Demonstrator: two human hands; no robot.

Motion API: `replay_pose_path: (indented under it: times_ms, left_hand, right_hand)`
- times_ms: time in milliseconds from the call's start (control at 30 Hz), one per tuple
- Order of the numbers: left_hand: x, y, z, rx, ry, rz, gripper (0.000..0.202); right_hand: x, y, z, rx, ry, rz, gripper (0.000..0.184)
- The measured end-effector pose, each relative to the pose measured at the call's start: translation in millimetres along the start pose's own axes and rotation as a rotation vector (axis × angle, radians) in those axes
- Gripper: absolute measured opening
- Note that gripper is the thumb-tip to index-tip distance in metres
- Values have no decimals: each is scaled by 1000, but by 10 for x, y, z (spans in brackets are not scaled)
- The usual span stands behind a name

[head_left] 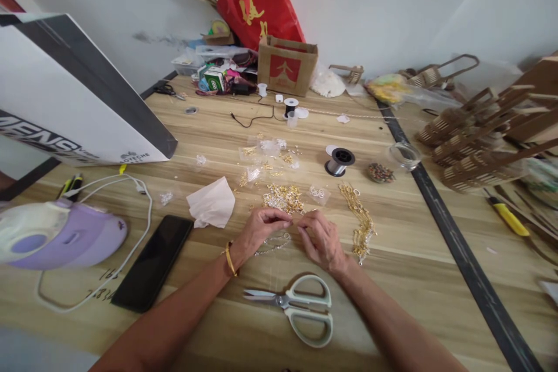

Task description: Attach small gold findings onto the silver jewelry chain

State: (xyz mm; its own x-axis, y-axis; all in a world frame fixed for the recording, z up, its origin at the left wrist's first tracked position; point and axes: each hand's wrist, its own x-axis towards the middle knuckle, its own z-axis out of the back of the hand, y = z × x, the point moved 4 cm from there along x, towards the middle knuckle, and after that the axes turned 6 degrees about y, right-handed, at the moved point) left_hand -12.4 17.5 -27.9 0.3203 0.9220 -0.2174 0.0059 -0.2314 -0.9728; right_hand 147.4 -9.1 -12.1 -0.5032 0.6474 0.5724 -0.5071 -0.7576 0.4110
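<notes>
My left hand [260,231], with a gold bracelet at its wrist, is closed in a pinch. Its fingertips nearly meet those of my right hand [321,239], which is pinched as well. Whatever lies between the fingers is too small to make out. A silver chain [271,251] rests on the table just under the hands. Right beyond the fingertips spreads a pile of gold and silver beads and findings [283,196]. Several gold chains [364,226] lie to the right of my right hand. Scissors with pale handles [307,309] lie between my forearms, blades pointing left.
Left are a white tissue [212,203], a black phone [152,264], a purple-and-white device [74,238] and a large box [82,93]. Beyond the beads stand a wire spool [340,161] and a bead heap [381,172]. Small wooden baskets [471,145] crowd the right.
</notes>
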Motion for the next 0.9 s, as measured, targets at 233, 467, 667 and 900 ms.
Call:
replay_pose_path:
  times_ms: [233, 467, 667, 900]
  left_hand:
    - [0, 28, -6, -7, 5, 9, 13]
    - [-3, 29, -8, -7, 8, 17, 12]
    - [-2, 37, -7, -14, 6, 13, 13]
    - [1, 34, -16, -24, 17, 3, 16]
  right_hand:
    - [20, 32, 8, -26, 25, 14, 15]
    - [20, 30, 4, -42, 26, 27, 14]
    - [23, 22, -1, -49, 30, 28, 13]
    - [16, 28, -4, -44, 32, 12, 14]
